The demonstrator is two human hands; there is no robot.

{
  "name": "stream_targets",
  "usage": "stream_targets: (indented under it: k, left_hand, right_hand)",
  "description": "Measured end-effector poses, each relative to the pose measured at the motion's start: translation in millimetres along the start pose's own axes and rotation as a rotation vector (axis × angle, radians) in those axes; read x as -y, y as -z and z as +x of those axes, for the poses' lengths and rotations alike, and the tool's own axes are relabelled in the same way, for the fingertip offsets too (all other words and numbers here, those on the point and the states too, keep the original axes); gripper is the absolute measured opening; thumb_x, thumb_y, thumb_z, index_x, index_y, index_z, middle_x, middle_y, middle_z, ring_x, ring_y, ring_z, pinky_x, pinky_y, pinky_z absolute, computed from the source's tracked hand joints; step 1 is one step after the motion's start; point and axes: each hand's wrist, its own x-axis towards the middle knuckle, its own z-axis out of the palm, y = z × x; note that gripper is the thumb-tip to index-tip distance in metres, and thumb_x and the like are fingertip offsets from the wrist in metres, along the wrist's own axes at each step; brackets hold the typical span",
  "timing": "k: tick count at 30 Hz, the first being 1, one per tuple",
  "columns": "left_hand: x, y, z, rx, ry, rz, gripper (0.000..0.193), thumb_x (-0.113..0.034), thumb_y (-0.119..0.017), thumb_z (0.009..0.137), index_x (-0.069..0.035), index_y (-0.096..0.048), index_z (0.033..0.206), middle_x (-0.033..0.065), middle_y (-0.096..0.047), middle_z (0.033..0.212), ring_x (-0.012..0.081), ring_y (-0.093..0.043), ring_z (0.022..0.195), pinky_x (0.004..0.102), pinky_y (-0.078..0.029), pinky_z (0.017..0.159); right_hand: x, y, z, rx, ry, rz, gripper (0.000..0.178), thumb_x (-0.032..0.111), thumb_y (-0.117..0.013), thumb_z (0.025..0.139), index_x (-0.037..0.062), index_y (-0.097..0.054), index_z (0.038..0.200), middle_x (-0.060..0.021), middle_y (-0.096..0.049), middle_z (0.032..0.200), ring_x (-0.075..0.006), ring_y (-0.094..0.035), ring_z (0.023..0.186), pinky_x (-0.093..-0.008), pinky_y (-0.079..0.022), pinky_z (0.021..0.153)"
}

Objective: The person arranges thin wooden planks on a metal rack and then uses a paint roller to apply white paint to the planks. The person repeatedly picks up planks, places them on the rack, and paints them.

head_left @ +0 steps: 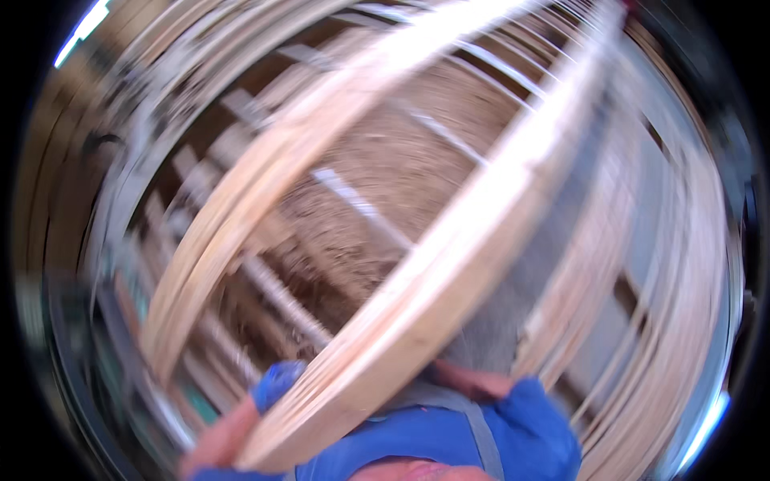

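A long stack of pale wooden boards (425, 289) runs diagonally from close to my body up toward the far right. My left hand (277, 383), in what looks like a blue glove, grips the left side of the stack near its close end. Motion blur smears its fingers. My right forearm (473, 381) comes out of a blue sleeve and passes behind the boards from the right. The boards hide my right hand, so its fingers do not show.
Another pair of long boards (265, 176) lies to the left across light metal crossbars (361, 207). Beneath the bars is a brown heap (377, 172) resembling sawdust or wood scraps. Long timber (593, 264) lies on the right. More wood (216, 48) is stacked at the far left.
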Motion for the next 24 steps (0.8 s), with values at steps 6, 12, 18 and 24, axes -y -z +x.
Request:
stream_targets:
  k: [6,12,18,24]
  left_hand:
    - [-4,7,-10,-0.329,0.306,0.110,0.062,-0.058,-0.053,0.097,-0.003,-0.068,0.121,0.0168,-0.070,0.114,0.0251,-0.065,0.100,0.0396,-0.049,0.091]
    - [-50,-16,-14,-0.272,0.416,0.137,0.066,-0.065,-0.052,0.095,-0.006,-0.069,0.120,0.0172,-0.071,0.115,0.0266,-0.065,0.104,0.0413,-0.048,0.092]
    - [-45,-15,-1,-0.290,0.387,0.235,0.062,-0.061,-0.050,0.098,-0.004,-0.070,0.112,0.0175,-0.071,0.104,0.0237,-0.064,0.094,0.0405,-0.049,0.087]
    - [-63,-30,18,-0.250,0.494,0.267,0.065,-0.062,-0.049,0.097,-0.004,-0.069,0.119,0.0200,-0.070,0.113,0.0277,-0.066,0.101,0.0412,-0.049,0.090]
  right_hand:
    - [175,6,-33,-0.106,0.084,-1.116,0.081,0.036,-0.078,0.073,0.0056,-0.049,0.142,-0.0116,-0.061,0.129,-0.0268,-0.061,0.114,-0.0467,-0.048,0.095]
    - [278,-33,-61,0.083,0.456,-1.804,0.089,0.039,-0.082,0.064,0.0043,-0.050,0.140,-0.0133,-0.061,0.130,-0.0297,-0.059,0.116,-0.0500,-0.044,0.099]
    - [310,-43,-53,0.318,0.634,-1.976,0.097,0.041,-0.085,0.056,0.0030,-0.052,0.138,-0.0149,-0.060,0.130,-0.0325,-0.057,0.118,-0.0534,-0.040,0.103]
    - [317,-28,-54,0.328,0.658,-2.036,0.085,0.034,-0.083,0.058,0.0038,-0.056,0.133,-0.0113,-0.066,0.106,-0.0307,-0.064,0.097,-0.0487,-0.047,0.085]
